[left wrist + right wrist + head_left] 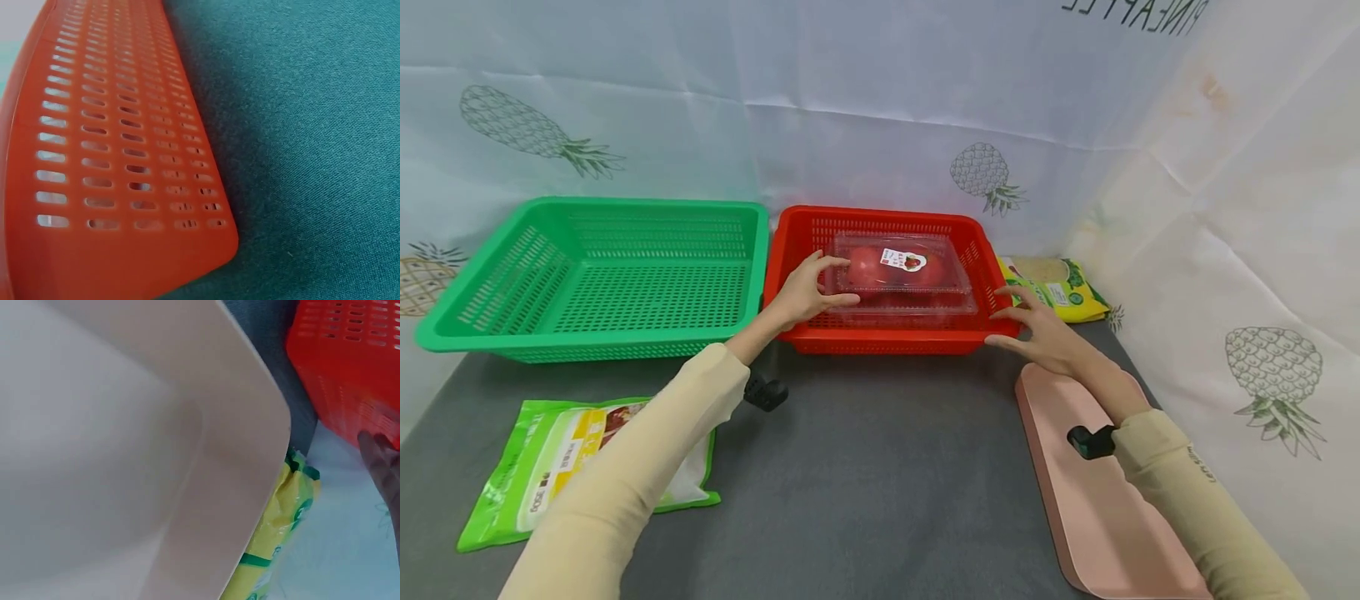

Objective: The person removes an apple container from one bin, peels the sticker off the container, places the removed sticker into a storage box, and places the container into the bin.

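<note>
Left hand curls round the clear tomato box inside the red basket; right hand, fingers spread, touches the basket's right corner; lifted one-handed, the box may tip or slip.

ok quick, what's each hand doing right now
Left hand: fingers curled on the clear plastic box in the red basket.
Right hand: open, fingertips at the red basket's corner.
</note>
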### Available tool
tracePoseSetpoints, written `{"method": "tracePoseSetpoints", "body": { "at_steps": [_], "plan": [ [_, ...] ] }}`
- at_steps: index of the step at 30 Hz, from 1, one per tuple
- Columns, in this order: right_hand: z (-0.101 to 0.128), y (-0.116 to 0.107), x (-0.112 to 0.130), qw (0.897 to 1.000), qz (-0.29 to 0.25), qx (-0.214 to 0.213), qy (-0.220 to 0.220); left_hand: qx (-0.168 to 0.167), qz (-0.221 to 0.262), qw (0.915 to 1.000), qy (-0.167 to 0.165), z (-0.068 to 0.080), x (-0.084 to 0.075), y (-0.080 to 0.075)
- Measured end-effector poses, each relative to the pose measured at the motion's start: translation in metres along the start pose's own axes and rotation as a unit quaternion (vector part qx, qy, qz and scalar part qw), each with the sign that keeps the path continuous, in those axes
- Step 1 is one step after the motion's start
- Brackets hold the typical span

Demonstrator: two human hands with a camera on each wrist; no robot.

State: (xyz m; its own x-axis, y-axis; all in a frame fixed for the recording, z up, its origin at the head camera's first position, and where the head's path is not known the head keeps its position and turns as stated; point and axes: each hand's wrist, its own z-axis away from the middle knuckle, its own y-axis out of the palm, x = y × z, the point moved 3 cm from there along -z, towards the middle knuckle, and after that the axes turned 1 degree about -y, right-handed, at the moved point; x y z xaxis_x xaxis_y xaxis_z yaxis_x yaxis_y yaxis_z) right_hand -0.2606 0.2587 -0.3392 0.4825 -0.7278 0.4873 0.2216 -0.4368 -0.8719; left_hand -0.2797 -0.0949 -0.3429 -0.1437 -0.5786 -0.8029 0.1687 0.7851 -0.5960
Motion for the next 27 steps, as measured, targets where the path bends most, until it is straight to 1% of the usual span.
{"method": "tracePoseSetpoints", "body": {
  "at_steps": [2, 4, 6, 8, 10, 12, 15, 17, 21, 24, 27],
  "plan": [
    [0.000, -0.002, 0.000, 1.000, -0.020, -0.007, 0.003, -0.008, 0.025, 0.9996, 0.002, -0.001, 0.001, 0.000],
    [-0.001, -0.005, -0.001, 0.999, -0.045, -0.008, 0.006, -0.010, 0.041, 0.9991, 0.011, -0.003, 0.002, 0.001],
    [-0.001, -0.009, -0.002, 0.998, -0.068, -0.003, 0.015, -0.012, 0.041, 0.9988, 0.022, -0.006, 0.002, 0.002],
    [-0.002, -0.011, -0.004, 0.996, -0.086, 0.006, 0.024, -0.009, 0.035, 0.9990, 0.025, -0.008, 0.002, 0.004],
    [-0.003, -0.012, -0.005, 0.994, -0.101, 0.015, 0.032, 0.005, 0.025, 0.9995, 0.017, -0.010, 0.003, 0.006],
    [-0.004, -0.012, -0.006, 0.993, -0.112, 0.020, 0.037, 0.025, 0.014, 0.9996, -0.002, -0.011, 0.005, 0.008],
    [-0.005, -0.012, -0.009, 0.992, -0.122, 0.019, 0.033, 0.057, 0.011, 0.9980, -0.024, -0.013, 0.006, 0.010],
    [-0.005, -0.011, -0.010, 0.991, -0.127, 0.015, 0.029, 0.063, 0.018, 0.9974, -0.031, -0.014, 0.008, 0.010],
    [-0.005, -0.009, -0.011, 0.990, -0.135, 0.013, 0.027, 0.043, 0.044, 0.9978, -0.025, -0.017, 0.011, 0.009],
    [-0.004, -0.007, -0.009, 0.990, -0.139, 0.009, 0.031, 0.016, 0.074, 0.9971, -0.007, -0.020, 0.011, 0.007],
    [-0.004, -0.007, -0.009, 0.990, -0.141, 0.004, 0.030, -0.011, 0.100, 0.9948, 0.018, -0.022, 0.009, 0.005]
  ]
}}
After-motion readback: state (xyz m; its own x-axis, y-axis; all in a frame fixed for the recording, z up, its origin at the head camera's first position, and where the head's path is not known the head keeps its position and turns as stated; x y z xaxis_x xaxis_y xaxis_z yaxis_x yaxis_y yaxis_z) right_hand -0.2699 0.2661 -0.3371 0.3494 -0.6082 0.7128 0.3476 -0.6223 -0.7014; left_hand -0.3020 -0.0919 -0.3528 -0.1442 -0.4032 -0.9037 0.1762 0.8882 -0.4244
